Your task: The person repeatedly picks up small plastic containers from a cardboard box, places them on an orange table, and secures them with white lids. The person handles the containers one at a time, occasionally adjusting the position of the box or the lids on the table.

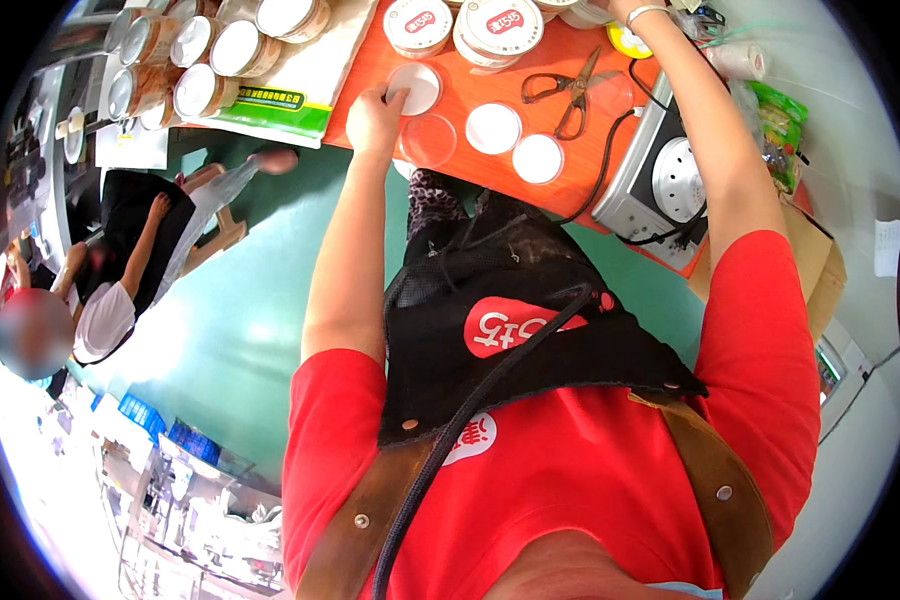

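Observation:
My left hand (375,118) pinches the rim of a round whitish lid (418,88) at the table's near left, thumb over its edge. Just below that lid lies a clear round plastic lid (428,141). Two round white lids (493,128) rest farther right, close together. My right hand (613,6) is cut off by the top edge of the view; its fingers are hidden, and a white-lidded tub (586,15) is beside it. Under the right wrist sits a yellow-rimmed roll (630,40). Dark-handled scissors (572,91) lie spread between my hands.
Printed-lid tubs (499,28) stand at the back of the orange table (487,88). Several stacked tubs (236,49) are at left. A silver appliance with a black cable (649,176) sits right, by a cardboard box (814,262). Another person (105,315) is at far left.

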Tool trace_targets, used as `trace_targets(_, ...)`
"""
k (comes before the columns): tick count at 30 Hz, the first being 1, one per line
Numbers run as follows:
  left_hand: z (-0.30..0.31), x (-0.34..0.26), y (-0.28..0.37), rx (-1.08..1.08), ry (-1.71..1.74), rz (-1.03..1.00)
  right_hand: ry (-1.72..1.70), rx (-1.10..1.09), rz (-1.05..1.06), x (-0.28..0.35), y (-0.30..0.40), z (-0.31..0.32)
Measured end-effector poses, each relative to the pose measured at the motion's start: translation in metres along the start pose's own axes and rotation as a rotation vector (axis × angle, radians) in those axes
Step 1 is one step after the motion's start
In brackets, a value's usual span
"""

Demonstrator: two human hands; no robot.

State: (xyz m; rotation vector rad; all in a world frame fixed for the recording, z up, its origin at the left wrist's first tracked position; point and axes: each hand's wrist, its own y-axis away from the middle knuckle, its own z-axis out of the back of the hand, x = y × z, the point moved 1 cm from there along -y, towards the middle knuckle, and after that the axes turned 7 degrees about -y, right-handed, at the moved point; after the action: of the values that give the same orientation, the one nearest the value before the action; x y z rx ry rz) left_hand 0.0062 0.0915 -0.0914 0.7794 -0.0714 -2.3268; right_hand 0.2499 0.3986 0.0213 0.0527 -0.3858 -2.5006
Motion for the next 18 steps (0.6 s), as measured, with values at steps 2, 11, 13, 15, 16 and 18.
trace_targets(2,-0.002,-0.008,-0.003,0.026,-0.113,-0.049,0.109,0.11,-0.054,-0.01,-0.016,-0.017)
trace_targets(11,-0.011,-0.005,-0.005,-0.066,0.049,-0.054,-0.019,-0.108,-0.084,-0.025,-0.022,-0.033)
trace_targets(13,-0.005,0.001,0.003,-0.033,0.288,0.067,-0.1,-0.122,-0.086,-0.004,0.0,-0.015)
trace_targets(15,0.002,0.007,0.018,0.003,0.535,0.193,-0.179,-0.272,-0.066,-0.029,-0.006,-0.04)
trace_targets(16,0.002,0.011,0.03,0.007,0.695,0.249,-0.24,-0.252,-0.095,-0.014,0.007,-0.025)
trace_targets(18,0.002,0.014,0.052,0.061,0.803,0.305,-0.349,-0.295,-0.114,-0.021,0.003,-0.037)
